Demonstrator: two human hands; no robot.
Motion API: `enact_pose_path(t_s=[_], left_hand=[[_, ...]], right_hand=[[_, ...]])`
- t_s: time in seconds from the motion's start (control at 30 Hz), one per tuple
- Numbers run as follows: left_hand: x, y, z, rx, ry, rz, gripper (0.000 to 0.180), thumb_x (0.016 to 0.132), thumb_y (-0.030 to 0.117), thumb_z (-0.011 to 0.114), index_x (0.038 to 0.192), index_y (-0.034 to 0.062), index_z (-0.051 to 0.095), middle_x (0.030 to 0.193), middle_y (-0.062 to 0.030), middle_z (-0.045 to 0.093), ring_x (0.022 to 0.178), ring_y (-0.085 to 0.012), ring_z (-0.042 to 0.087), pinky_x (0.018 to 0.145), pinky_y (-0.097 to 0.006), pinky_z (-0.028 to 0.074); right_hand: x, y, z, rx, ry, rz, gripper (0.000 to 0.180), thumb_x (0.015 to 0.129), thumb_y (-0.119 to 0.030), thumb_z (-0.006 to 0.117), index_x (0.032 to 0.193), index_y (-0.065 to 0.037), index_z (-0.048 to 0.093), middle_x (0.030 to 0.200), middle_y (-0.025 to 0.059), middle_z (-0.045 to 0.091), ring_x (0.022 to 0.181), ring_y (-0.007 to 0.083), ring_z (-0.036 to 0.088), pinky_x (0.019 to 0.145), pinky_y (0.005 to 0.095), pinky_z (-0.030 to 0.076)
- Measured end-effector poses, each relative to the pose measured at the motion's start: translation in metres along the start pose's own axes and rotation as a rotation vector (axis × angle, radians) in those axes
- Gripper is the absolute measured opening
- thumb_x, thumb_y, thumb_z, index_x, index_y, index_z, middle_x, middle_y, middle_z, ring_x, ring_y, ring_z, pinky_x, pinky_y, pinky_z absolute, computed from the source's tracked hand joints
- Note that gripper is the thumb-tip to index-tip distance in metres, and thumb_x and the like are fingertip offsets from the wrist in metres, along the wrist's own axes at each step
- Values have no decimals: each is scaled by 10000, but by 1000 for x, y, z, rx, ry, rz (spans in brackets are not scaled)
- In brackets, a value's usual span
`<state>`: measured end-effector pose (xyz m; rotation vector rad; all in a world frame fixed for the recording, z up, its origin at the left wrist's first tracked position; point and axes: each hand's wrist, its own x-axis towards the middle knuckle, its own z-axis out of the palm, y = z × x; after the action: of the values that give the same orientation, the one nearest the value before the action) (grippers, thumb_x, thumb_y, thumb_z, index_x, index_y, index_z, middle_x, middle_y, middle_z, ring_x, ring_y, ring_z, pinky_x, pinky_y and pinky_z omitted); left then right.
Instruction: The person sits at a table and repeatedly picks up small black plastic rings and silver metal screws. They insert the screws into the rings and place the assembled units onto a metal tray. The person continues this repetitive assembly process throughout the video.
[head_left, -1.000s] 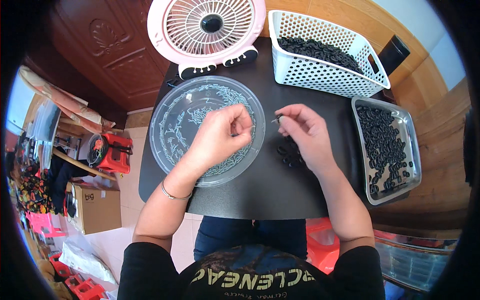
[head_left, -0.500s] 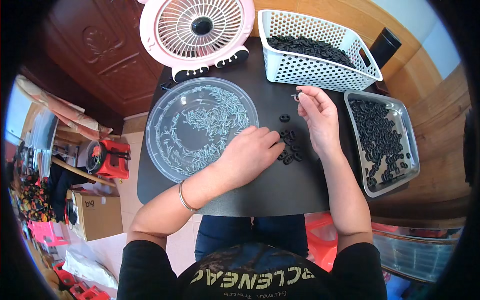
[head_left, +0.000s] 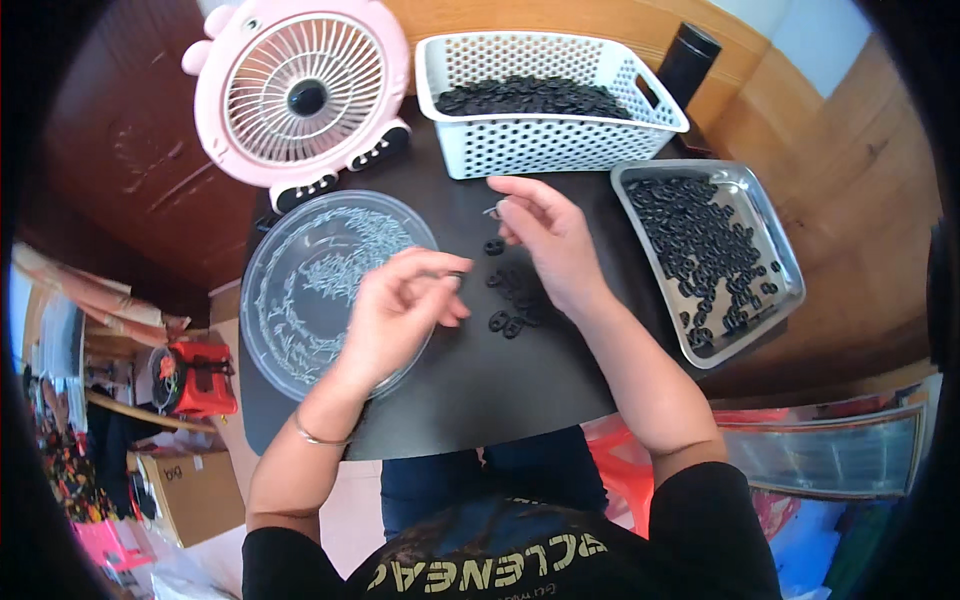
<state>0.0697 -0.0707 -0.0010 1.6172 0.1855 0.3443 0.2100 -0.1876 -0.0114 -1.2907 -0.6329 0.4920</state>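
A loose cluster of small black pieces (head_left: 510,325) lies on the black table (head_left: 480,405) between the two hands, below the right fingertips, with one single black piece (head_left: 494,247) just beneath them. Left of the left hand (head_left: 462,277), and partly under it, stands a round clear tub (head_left: 248,310) scattered with thin pale metal pins (head_left: 330,275). Right of the right hand (head_left: 494,197), a shallow metal tray (head_left: 742,200) holds many more black pieces; beyond the same hand, a white perforated basket (head_left: 560,147) holds a dark heap of them. A black cylinder (head_left: 690,62) stands behind the basket, and a pink fan (head_left: 307,97) beyond the tub. Farther left of both hands are a dark red door (head_left: 140,140), a red stool (head_left: 205,380) and a cardboard box (head_left: 195,495) on the floor.

Half a second ago the left fingers were at the cluster; now that hand has drawn back to the tub's edge. The right hand has come closer to the single piece, and the whole view has shifted.

The right thumb and fingers are pinched on a slim metal pin (head_left: 490,211). The left thumb and forefinger nearly meet; whether they grip the dark bit showing between them, I cannot tell.
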Motion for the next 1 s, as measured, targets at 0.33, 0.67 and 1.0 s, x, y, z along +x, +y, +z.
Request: enact_pose_path(t_s=[0.33,0.67,1.0], left_hand=[[6,-7,-26,-609,131,-201,85,825,17,547,903,-10,568,843,-97,604,731,-179,636,649,-209,544],[7,-10,-23,-426,220,-93,169,801,-48,536,965,-8,536,848,-57,562,851,-177,603,758,-251,526],[5,-11,-25,-450,88,-54,281,789,-48,561,1068,-27,537,927,-122,608,878,-198,610,795,-263,496]], right_hand=[[-5,4,5,56,-177,26,192,852,-87,502,1024,-24,562,786,13,571,697,56,530,652,190,449],[-9,9,14,99,-292,74,157,843,-67,506,978,-3,552,806,26,572,697,66,541,655,197,457],[-13,3,19,128,-280,93,178,829,-55,546,993,11,545,896,71,602,783,99,588,696,214,466]])
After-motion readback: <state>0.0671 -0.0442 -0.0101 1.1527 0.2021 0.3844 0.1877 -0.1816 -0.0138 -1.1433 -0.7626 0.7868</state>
